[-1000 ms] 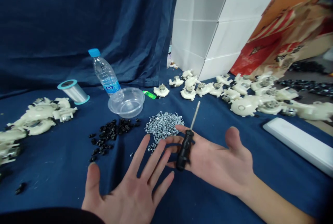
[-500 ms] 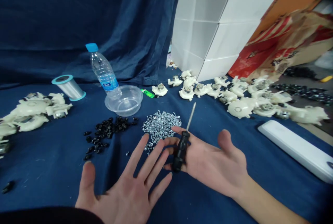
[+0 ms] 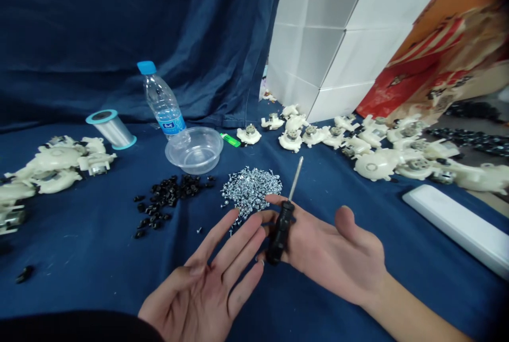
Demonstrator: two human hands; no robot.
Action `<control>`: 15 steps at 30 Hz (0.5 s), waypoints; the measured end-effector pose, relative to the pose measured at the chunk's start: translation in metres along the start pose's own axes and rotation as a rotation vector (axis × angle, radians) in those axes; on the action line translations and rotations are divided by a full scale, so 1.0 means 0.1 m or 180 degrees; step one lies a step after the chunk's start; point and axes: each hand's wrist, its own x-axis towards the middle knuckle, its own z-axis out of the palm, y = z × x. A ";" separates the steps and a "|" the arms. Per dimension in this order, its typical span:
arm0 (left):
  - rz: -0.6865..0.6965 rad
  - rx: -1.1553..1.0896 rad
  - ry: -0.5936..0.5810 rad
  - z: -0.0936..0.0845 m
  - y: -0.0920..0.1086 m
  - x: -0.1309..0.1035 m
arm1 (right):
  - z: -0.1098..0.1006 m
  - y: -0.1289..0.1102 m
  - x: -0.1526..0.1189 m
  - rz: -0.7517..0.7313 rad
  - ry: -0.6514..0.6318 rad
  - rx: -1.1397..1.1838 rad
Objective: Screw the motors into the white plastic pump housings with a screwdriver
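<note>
A screwdriver (image 3: 282, 230) with a black handle and a bare metal shaft lies across the fingers of my right hand (image 3: 330, 254). That hand is palm up, its thumb held away and its fingers curled under the handle, so it holds the tool loosely. My left hand (image 3: 207, 283) is also palm up and holds nothing; its fingers are stretched out and the thumb is folded over the palm. Its fingertips are close to the screwdriver's handle. Just beyond both hands lies a pile of small silver screws (image 3: 252, 185). Small black parts (image 3: 170, 193) are heaped to its left.
A clear plastic bowl (image 3: 194, 159) and a bottle (image 3: 165, 101) stand behind the black parts, near a wire spool (image 3: 113, 130) and a green lighter (image 3: 230, 140). Cream plastic housings (image 3: 376, 164) lie at right, others (image 3: 55, 161) at left. A white bar-shaped object (image 3: 457, 228) lies right.
My left thumb has swung in from the side and now lies over the palm. The view has shifted slightly left. The screwdriver stays in my right hand.
</note>
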 end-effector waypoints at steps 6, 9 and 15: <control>0.0006 0.0253 0.0340 0.06 -0.02 -0.03 | 0.00 0.00 -0.02 0.0026 0.0071 -0.0116; 0.0039 0.0277 0.0304 0.07 -0.04 -0.04 | 0.00 0.01 -0.02 0.0020 0.0133 -0.0288; 0.0147 0.0823 0.0405 0.01 -0.13 -0.01 | 0.08 0.30 -0.01 -0.0278 0.0344 -0.1146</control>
